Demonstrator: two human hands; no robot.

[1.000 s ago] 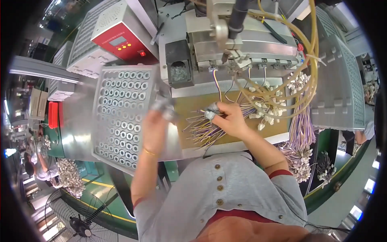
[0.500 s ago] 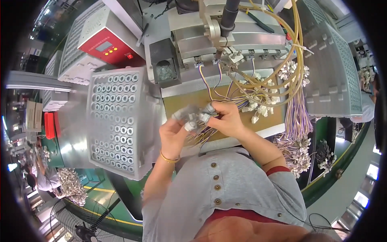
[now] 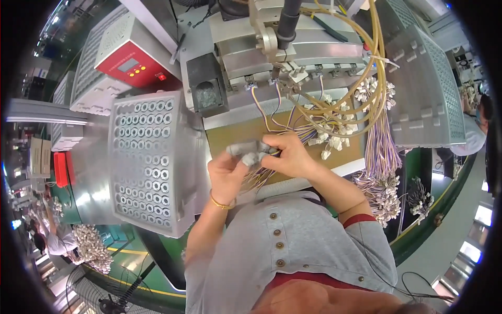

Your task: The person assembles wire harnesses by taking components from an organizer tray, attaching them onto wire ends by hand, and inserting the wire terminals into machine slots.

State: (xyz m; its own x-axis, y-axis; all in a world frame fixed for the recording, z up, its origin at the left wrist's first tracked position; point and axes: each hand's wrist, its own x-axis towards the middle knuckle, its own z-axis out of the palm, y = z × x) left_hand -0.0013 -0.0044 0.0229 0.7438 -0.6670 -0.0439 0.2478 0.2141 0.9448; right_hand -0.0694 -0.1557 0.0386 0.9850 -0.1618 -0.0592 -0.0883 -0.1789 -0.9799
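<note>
Left hand (image 3: pixel 226 175) has neared thin, multicoloured wires (image 3: pixel 257 179).

There are two hands: one left hand (image 3: pixel 227 171) and one right hand (image 3: pixel 291 156). I see one yellow bracelet (image 3: pixel 221 206). The wires (image 3: pixel 256 179) are too many for an exact count; at least three go to the front of one machine (image 3: pixel 295 47). The white plugs (image 3: pixel 337 127) are also too many. I count one front tray (image 3: pixel 188 162), whose farthest row has five rings (image 3: pixel 153 105). There is one red-fronted box (image 3: pixel 117 65), with three yellow buttons (image 3: pixel 137 71) and one red switch (image 3: pixel 162 77). Then one black bin (image 3: pixel 204 71), one pair of pliers (image 3: pixel 332 32), one fan (image 3: pixel 110 305), and at least two other persons (image 3: pixel 60 245).
</note>
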